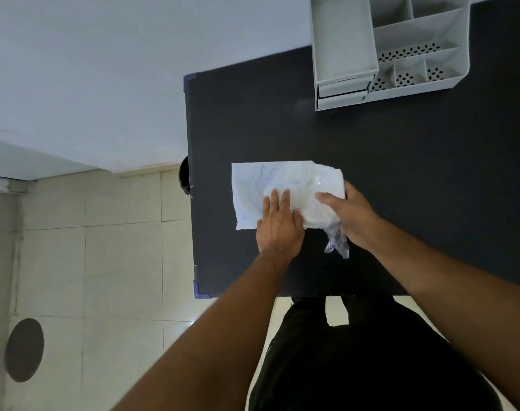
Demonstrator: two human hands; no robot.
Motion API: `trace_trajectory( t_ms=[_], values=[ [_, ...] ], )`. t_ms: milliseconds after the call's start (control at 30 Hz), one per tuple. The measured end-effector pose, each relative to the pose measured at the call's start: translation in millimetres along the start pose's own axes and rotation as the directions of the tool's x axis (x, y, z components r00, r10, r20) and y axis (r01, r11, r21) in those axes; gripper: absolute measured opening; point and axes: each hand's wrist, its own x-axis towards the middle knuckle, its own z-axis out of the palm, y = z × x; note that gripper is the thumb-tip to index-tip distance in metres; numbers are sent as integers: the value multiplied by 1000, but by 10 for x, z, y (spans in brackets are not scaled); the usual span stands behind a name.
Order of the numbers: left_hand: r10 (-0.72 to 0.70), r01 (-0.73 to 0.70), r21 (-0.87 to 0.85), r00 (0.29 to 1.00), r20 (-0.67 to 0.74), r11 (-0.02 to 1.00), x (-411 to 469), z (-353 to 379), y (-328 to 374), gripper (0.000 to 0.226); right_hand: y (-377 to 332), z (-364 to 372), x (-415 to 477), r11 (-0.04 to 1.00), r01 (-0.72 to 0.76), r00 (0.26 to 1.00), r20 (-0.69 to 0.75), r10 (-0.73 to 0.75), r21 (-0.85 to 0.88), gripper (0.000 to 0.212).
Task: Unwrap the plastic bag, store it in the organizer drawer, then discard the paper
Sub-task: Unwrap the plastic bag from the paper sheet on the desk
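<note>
Forearms reach in over the near edge of the desk, and both hands meet on the bundle a little way in from that edge. Nearest is a twisted, clear tail of the plastic bag. It hangs out of the wrap toward the person and lies on the dark top just beside the right hand. That hand is curled over the right end of the bundle, thumb on top of the bag's crumpled bulk, and appears to pinch the film there; its fingers are hidden. The left hand lies flat, fingers straight and close together, pressing the paper down just left of the bag. The paper is spread open to the left, blue scribbles showing, and the bag rests on its right half.

The bag looks thin, limp and slick. It is probably almost weightless, apt to slide through a loose hold and to drag the light sheet with it. The bunched tail or the crumpled bulk seems the surest place to grip, with the flat palm holding the sheet back.

Farthest, well apart at the back right of the desk, stands the white organizer, its drawer facing the person. I cannot tell whether it is pulled out.
</note>
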Motion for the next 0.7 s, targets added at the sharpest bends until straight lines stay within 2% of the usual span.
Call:
trace_trajectory(
  t_ms=[100, 200, 300, 467, 600, 700],
  values=[
    [1, -1, 20, 1000, 3, 1000, 58, -41, -5, 53, 6, 12, -22, 996, 27, 999, 38, -24, -85, 48],
    [-11, 10, 53, 1000, 19, 999, 84, -74, -28, 53, 7, 47, -35, 987, 38, 997, -60, -48, -156, 48],
    [-19, 17, 77, 999, 29, 997, 70, -76, -39, 53, 27, 67, -43, 994, 19, 994, -103, -30, -111, 45],
    [-54, 52, 63, 998, 39, 997, 58, -62, -20, 58, 53, 63, -90, 995, 16, 998, -57, -22, -97, 42],
    [-74, 71, 77, 997, 36, 995, 77, -80, -43, 57, 90, -4, -76, 984, 49, 989, -131, -73, -173, 41],
    [-83, 80, 85, 996, 31, 993, 92, -98, -44, 57, 91, -62, -63, 992, 48, 985, -158, -66, -118, 42]
  ],
)
